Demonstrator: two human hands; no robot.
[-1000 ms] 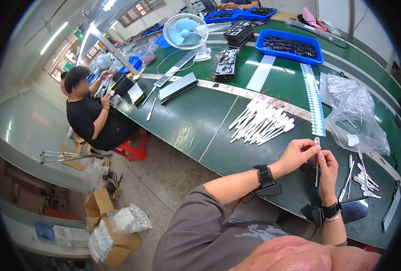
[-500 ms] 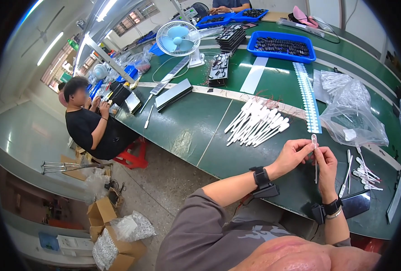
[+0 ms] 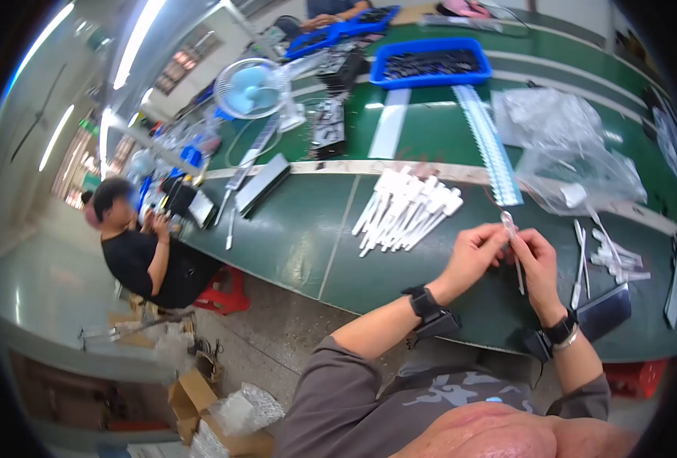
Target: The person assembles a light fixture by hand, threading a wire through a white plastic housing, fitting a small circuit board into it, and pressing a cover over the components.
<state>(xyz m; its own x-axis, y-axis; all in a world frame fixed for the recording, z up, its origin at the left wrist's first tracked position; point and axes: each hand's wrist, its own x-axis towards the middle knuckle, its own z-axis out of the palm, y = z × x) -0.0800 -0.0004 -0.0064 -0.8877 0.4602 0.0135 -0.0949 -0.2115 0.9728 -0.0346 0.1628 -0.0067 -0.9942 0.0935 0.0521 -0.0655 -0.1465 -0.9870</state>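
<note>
Above the green table's near edge, my left hand [image 3: 472, 259] and my right hand [image 3: 535, 263] come together, fingertips closed on one slim white plastic stick with a rounded, hollow-looking head [image 3: 508, 221]. Its head points away from me, and its thin stem hangs down beside my right fingers. A thin reddish wire seems to run from the head. To the left lies a fanned pile of similar white sticks [image 3: 407, 210]. Just beyond my hands ends a pale blue strip [image 3: 499, 172] with white pieces along it. More white sticks [image 3: 617, 259] lie right of my right hand.
A dark flat panel [image 3: 604, 311] lies beside my right wrist. Clear plastic bags [image 3: 575, 164] sit at the right. Farther back stand a blue tray [image 3: 430, 76] of black parts and a fan [image 3: 251, 89]. Another person [image 3: 136, 248] sits at left.
The whole view has shifted, so the table's things appear farther left and the picture is somewhat blurred. My hands keep hold of the same white stick, with little change in grip.
</note>
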